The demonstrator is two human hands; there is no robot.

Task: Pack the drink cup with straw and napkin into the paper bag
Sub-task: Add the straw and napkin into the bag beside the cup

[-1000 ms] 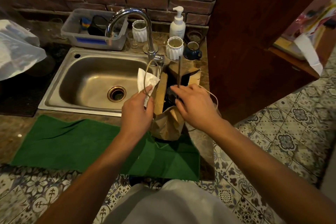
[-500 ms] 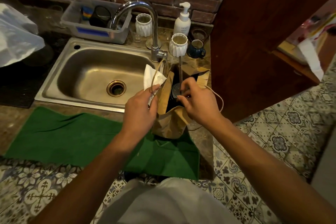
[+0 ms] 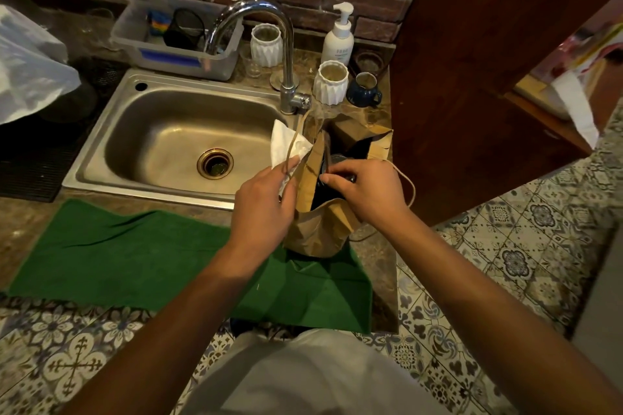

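A brown paper bag (image 3: 320, 229) stands open on the counter's right end, partly on a green cloth (image 3: 135, 253). Inside it I see the dark lid of the drink cup (image 3: 338, 158). My left hand (image 3: 263, 209) pinches a white napkin (image 3: 283, 141) against the bag's left rim. My right hand (image 3: 367, 192) reaches into the bag's mouth, fingertips closed low over the lid on a thin dark straw (image 3: 326, 153). Only a short stub of the straw shows above my fingers, along the bag's left wall. The rest of the cup is hidden.
A steel sink (image 3: 135, 131) with a tall faucet (image 3: 286, 44) lies left of the bag. Behind the bag stand a white ribbed cup (image 3: 330, 82), a blue mug (image 3: 364, 91) and a soap bottle (image 3: 337, 40). A wooden cabinet (image 3: 488, 77) closes in on the right.
The straw, which stood tall above the bag, has gone down with my right hand into the bag. My left hand kept the napkin at the rim.
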